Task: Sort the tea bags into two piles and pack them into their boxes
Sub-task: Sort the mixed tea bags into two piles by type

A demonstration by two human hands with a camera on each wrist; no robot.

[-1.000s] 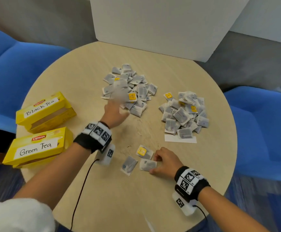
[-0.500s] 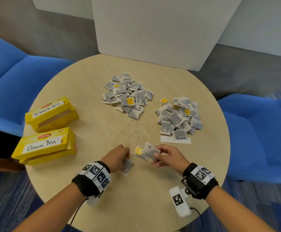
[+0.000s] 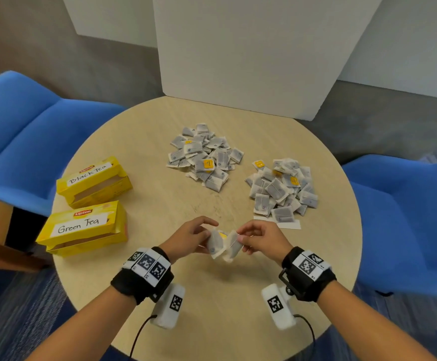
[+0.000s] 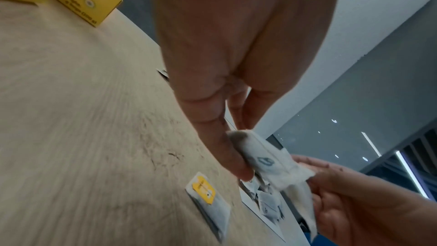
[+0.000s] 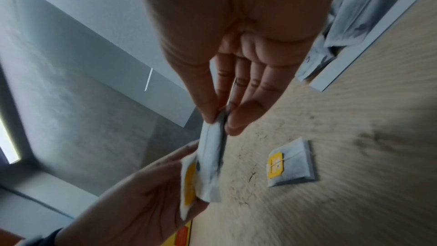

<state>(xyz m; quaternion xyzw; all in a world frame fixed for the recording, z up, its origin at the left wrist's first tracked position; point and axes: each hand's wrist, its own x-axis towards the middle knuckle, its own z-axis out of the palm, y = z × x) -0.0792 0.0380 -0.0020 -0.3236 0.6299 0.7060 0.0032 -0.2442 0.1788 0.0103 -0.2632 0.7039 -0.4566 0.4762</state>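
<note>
Pinching 1 tea bag each, left hand [image 3: 190, 237] and right hand [image 3: 263, 238] hide a third tea bag [image 5: 289, 164] overhead.

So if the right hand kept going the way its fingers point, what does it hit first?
Probably the left hand: the right hand points leftward at it, each pinching a tea bag, bags nearly touching. Depth uncertain.

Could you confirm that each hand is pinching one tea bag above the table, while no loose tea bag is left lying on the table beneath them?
Not quite: one loose tea bag with a yellow tag lies on the table beneath the hands, as both wrist views show. The rest holds: the left hand and right hand each pinch a tea bag.
</note>
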